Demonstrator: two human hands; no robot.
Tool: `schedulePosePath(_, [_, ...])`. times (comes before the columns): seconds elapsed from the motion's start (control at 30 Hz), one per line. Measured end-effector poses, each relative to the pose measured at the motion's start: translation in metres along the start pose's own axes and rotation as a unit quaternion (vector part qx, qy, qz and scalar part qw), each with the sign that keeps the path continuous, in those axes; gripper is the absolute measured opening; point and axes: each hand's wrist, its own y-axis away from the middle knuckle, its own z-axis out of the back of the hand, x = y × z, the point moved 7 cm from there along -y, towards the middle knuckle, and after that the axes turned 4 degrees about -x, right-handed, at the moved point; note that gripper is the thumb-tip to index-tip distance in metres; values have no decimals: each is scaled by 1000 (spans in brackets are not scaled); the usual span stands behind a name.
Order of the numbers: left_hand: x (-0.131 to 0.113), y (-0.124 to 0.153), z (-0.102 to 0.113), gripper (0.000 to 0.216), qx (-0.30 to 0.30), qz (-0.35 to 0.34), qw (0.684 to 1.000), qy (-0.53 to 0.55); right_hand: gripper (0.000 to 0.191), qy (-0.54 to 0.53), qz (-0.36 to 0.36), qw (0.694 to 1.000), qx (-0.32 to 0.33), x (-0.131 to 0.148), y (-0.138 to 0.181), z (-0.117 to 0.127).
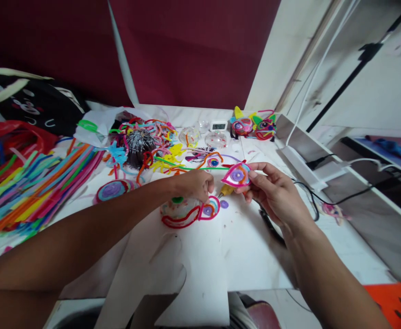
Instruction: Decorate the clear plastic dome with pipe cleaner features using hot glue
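between right fingers (266, 168) — pink-rimmed eye (237, 175)

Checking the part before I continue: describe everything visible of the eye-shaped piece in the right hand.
The eye-shaped piece has a fuzzy-looking pink border, like pipe cleaner, tapering to a point at the left. Inside are a purple coiled disc with a pale dot, an orange curve, light blue and white. The right hand pinches its right end, holding it above the white work surface.
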Motion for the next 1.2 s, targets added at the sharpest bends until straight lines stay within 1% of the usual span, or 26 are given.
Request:
schedulePosePath(0.1, [1,8,16,22,-22,3,997,68,37,-1,6,1000,-10,2,-1,2])
schedulePosePath(0.17, [5,16,28,28,-58,8,985,162,38,-2,8,1000,-14,3,-1,3])
schedulePosePath(0.27, [20,34,45,35,-157,22,949,272,38,-1,-3,1000,-9,-1,-1,1])
schedulePosePath(0.33, [37,50,53,34,-234,54,912,334,37,4,-13,1000,-5,-5,0,-1])
schedulePosePath(0.4, [55,67,55,29,-285,95,869,393,37,10,-24,1000,0,-10,2,-4])
schedulePosePath(0.5, [74,86,50,20,-306,121,819,470,41,16,-49,999,14,-19,4,-11])
schedulePosePath(0.57, [82,97,47,19,-317,124,797,498,44,24,-63,997,23,-26,6,-17])
schedulePosePath(0.67, [90,111,39,25,-324,132,779,520,47,40,-74,996,41,-36,9,-25])
schedulePosePath(0.73, [92,118,31,32,-322,136,772,532,49,46,-78,994,54,-42,10,-30])
schedulePosePath(0.8, [92,124,23,36,-317,139,771,534,49,48,-79,994,62,-47,11,-34])
schedulePosePath(1.0, [97,136,6,38,-316,128,781,524,46,53,-85,993,60,-54,14,-44])
schedulePosePath(1.07, [100,138,3,40,-319,122,788,512,46,57,-87,993,56,-55,15,-46])
schedulePosePath(1.2, [105,140,2,48,-319,106,817,469,47,63,-84,993,56,-56,14,-47])
